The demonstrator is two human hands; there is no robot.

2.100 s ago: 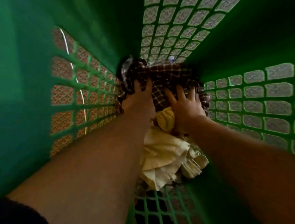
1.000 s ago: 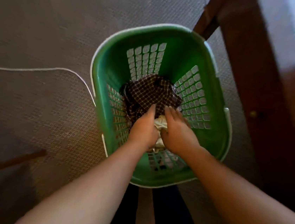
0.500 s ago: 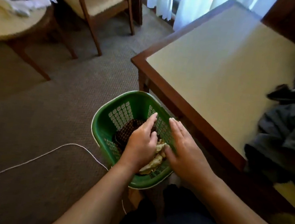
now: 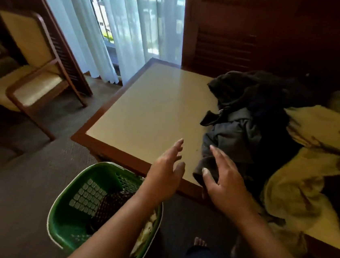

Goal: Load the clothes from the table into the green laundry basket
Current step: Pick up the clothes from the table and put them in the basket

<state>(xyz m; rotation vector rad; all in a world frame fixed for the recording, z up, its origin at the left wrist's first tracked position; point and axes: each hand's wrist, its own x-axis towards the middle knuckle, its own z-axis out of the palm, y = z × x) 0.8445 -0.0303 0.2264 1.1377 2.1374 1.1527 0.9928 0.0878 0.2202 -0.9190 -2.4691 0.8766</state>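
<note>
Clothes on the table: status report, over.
Left hand and right hand open, empty. Grey garment nearest on table, not yet loaded; green basket holds checked cloth. Nothing in the way.

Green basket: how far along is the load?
Done: checked garment and cream cloth lie in the green basket. In hand: nothing; left hand and right hand are open, by the grey garment at the table edge. Left: that, the black clothes, the yellow cloths.

A wooden chair (image 4: 38, 86) with cream cushions stands on carpet (image 4: 7, 205) beside sheer white curtains (image 4: 123, 28).
</note>
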